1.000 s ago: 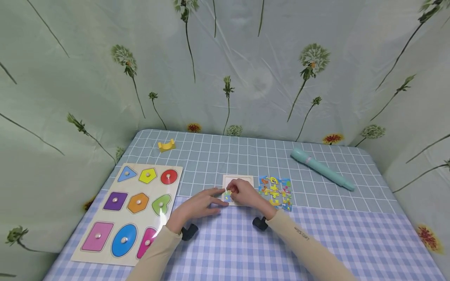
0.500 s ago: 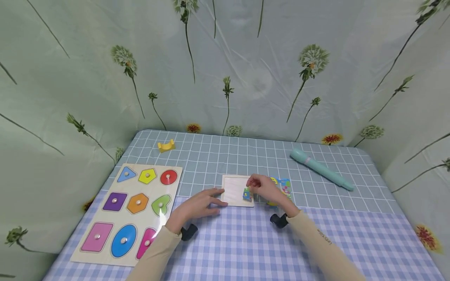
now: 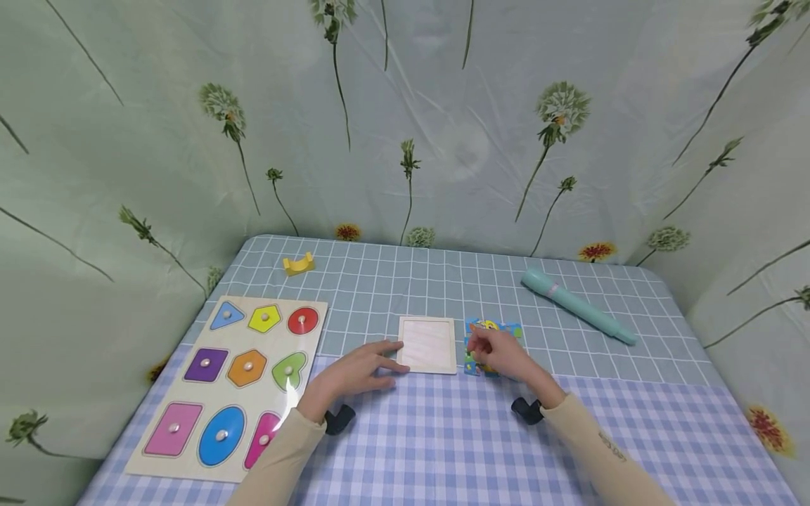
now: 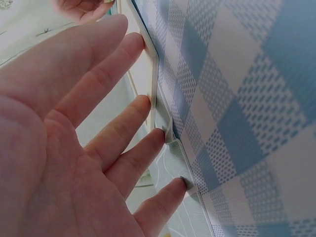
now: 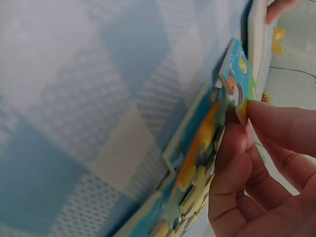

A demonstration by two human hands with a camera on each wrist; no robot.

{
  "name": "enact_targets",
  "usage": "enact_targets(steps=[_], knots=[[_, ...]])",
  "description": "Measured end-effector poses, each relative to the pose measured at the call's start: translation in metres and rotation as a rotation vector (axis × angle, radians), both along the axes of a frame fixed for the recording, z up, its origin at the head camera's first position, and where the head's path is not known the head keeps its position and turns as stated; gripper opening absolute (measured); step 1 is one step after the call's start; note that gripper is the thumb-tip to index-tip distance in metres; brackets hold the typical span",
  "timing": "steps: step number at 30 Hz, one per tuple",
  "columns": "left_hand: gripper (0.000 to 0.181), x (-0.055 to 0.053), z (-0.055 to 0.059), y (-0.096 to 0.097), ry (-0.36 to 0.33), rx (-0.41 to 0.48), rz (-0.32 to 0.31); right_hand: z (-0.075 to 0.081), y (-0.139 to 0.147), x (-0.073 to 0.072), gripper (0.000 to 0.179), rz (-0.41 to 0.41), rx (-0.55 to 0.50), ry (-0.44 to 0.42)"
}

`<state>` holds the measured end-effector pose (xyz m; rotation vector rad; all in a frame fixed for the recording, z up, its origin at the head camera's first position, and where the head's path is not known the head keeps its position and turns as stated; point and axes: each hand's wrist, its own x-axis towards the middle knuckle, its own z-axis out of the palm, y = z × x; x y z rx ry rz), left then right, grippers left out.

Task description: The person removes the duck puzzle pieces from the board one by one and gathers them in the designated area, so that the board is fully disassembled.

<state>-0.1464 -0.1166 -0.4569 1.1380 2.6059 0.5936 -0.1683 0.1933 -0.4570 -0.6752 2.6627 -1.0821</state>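
My right hand (image 3: 503,351) pinches a colourful jigsaw piece (image 5: 237,66) between thumb and forefinger. In the right wrist view the piece is tilted, with blue and yellow printing. Under the hand lie several jigsaw pieces (image 3: 514,329), laid close together and partly hidden by the fingers in the head view. A square, pale wooden puzzle frame (image 3: 427,344) stands bare just left of these pieces. My left hand (image 3: 354,369) is spread with loosely straight fingers, and its fingertips (image 4: 136,44) rest at the frame's left edge.
A large shape board (image 3: 230,393) with knobbed coloured pieces lies at the left. Toward the back are a yellow arch-shaped block (image 3: 299,265) and, at the right, a long teal tube-like object (image 3: 577,306). A floral curtain (image 3: 468,140) hangs behind the table.
The right hand has moved right, from over the frame to the pieces, taking the jigsaw piece out of the frame with it. My left hand has stayed at the frame's edge.
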Motion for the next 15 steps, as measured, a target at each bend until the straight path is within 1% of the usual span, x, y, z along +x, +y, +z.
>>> enact_targets(steps=[5,8,13,15], knots=[[0.029,-0.0002,-0.0004,-0.0003,-0.004,0.003,0.004,-0.0026,-0.002,0.005,0.014,0.006,0.036,0.068],[0.029,-0.0001,-0.0001,-0.0003,-0.004,0.005,0.008,-0.0035,-0.0038,0.0074,0.016,-0.016,0.061,0.099],[0.029,-0.0001,0.0001,-0.0007,-0.008,0.005,0.014,-0.0057,-0.0066,0.0088,0.017,-0.055,0.068,0.098],[0.029,-0.0004,0.0,-0.001,-0.011,0.007,0.015,-0.0063,-0.007,0.0087,0.017,-0.058,0.075,0.106]])
